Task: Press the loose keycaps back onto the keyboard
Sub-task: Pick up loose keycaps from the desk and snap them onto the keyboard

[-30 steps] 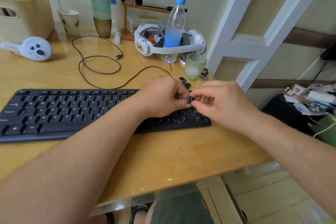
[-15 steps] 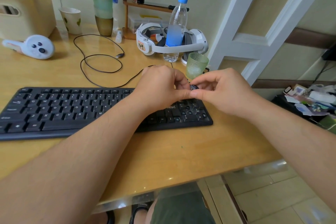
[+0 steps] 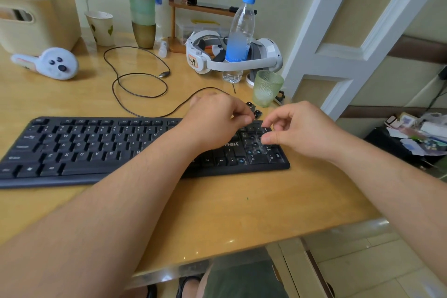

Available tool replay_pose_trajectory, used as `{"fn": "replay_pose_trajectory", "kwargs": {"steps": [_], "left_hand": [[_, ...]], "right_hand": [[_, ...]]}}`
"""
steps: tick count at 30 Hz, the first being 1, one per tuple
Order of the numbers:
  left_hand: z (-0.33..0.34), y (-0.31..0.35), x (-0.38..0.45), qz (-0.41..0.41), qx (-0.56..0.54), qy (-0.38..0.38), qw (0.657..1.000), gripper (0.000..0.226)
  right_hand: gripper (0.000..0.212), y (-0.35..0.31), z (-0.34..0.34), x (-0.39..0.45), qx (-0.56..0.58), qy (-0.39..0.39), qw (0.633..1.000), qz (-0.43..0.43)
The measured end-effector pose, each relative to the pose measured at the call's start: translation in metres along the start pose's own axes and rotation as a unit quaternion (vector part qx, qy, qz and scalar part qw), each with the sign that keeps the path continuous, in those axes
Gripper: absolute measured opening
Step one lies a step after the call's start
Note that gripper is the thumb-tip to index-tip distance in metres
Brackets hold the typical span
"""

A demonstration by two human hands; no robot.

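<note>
Wooden worktop (image 3: 242, 213), black keyboard (image 3: 96, 150) across it. Your left hand (image 3: 217, 121) curls over the numpad end, grip pinched, though what it holds I cannot tell. Your right hand (image 3: 302, 133) hovers just beside it, grip loose, holding nothing. Two loose keycaps (image 3: 254, 110) lie just beyond your left fingertips.

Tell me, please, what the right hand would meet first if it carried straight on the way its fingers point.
Its fingers point leftward, so the right hand would probably first meet the left hand, whose fingertips sit just across a small gap above the keyboard. Depth is unclear.
</note>
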State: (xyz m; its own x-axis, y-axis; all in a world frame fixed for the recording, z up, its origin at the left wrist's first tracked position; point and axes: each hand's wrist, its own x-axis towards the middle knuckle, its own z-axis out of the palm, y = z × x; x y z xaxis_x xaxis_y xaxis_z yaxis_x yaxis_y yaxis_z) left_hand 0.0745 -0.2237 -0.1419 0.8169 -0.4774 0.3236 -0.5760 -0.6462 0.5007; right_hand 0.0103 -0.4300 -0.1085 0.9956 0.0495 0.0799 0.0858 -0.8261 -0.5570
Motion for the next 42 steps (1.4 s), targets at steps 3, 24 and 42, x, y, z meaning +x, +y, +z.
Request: {"fn": "replay_pose_trajectory", "kwargs": {"steps": [3, 24, 42], "left_hand": [[0.001, 0.0, -0.001, 0.007, 0.015, 0.0, 1.0, 0.017], [0.001, -0.006, -0.007, 0.012, 0.017, -0.021, 1.0, 0.029], [-0.02, 0.004, 0.031, 0.173, 0.271, -0.174, 0.931, 0.03]], "right_hand": [[0.022, 0.005, 0.003, 0.002, 0.046, -0.013, 0.999, 0.005], [0.027, 0.032, 0.025, 0.015, 0.212, 0.066, 0.975, -0.029], [0.023, 0.048, 0.057, 0.022, 0.122, 0.193, 0.971, -0.076]]}}
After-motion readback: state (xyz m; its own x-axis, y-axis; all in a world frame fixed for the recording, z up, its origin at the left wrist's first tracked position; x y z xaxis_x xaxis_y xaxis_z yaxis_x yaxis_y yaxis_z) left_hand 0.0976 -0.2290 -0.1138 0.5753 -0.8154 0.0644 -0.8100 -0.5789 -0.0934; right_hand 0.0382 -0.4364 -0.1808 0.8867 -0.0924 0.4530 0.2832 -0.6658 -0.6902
